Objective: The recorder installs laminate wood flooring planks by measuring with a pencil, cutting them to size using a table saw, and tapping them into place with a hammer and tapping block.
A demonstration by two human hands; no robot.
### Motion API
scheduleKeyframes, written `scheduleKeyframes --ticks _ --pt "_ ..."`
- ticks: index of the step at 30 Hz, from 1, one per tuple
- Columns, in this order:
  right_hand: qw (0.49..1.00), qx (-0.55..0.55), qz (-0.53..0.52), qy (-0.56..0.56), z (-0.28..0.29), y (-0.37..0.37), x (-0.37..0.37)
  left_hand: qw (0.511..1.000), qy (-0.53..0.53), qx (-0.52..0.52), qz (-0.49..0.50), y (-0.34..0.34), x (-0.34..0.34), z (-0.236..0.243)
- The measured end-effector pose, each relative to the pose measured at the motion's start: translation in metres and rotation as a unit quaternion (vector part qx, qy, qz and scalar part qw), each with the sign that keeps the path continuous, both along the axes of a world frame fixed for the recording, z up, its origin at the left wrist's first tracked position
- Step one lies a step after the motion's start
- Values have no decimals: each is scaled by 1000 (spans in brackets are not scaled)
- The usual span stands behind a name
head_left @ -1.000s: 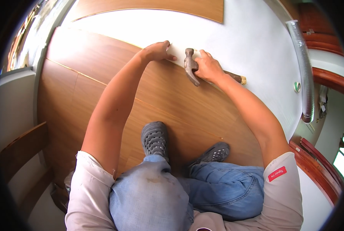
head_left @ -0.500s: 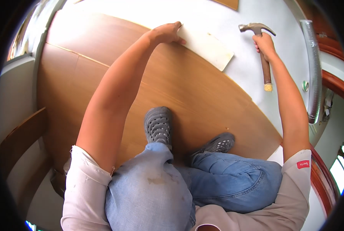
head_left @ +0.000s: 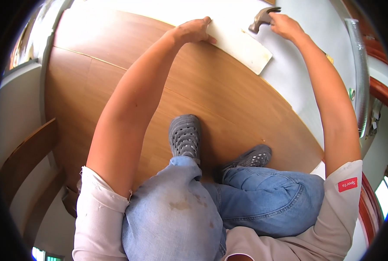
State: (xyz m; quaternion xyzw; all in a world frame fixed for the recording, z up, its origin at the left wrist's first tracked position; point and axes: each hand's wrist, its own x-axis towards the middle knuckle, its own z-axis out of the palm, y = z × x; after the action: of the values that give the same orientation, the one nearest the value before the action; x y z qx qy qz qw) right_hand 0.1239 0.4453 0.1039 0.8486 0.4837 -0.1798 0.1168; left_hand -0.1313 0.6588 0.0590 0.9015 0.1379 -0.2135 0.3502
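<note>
My right hand (head_left: 286, 26) is wrapped round the handle of a claw hammer (head_left: 261, 19), whose metal head is raised just beyond a short whitish plank (head_left: 241, 45). Most of the handle is hidden behind my forearm; its yellowish end shows past it. That plank lies along the curved-looking far edge of the brown wood-look floorboards (head_left: 228, 95). At the plank's left end, my left hand (head_left: 196, 31) grips it, with the thumb on the near side and the fingers beyond. The fingertips are partly lost in glare.
White underlay sheet (head_left: 300, 82) covers the floor beyond the boards. A silvery roll (head_left: 358, 74) and a tape roll (head_left: 351, 94) lie at the right. Loose brown boards (head_left: 28, 143) lean at the left by the wall. My feet, in grey clogs (head_left: 185, 135), rest on the floorboards.
The hammer has swung leftward and away from me, turning so its head now hangs near the plank's far side. My left hand stays at the plank; the whole view has shifted slightly.
</note>
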Motion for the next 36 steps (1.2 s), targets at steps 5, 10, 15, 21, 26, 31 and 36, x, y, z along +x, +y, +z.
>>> scheduleKeyframes --ticks 5,10,15,21,26,31,36 --pt "987 43 -154 21 -1 7 6 999 15 -33 17 -2 -2 4" --pt "999 -19 23 -13 -11 -9 4 999 -32 25 9 0 -3 -9" --pt "982 72 -176 18 -16 -12 22 999 -42 -7 6 5 -3 -24" --pt "999 -30 6 13 -20 -21 2 999 -35 -1 39 2 -3 -20" --pt "999 -9 -38 -6 -3 -21 -6 999 -25 9 31 4 -2 -27" --pt "996 34 -82 -3 13 -28 -14 998 -11 -52 33 -1 0 -33" --pt "969 101 -210 82 15 -51 -26 997 13 -63 40 1 2 -22"
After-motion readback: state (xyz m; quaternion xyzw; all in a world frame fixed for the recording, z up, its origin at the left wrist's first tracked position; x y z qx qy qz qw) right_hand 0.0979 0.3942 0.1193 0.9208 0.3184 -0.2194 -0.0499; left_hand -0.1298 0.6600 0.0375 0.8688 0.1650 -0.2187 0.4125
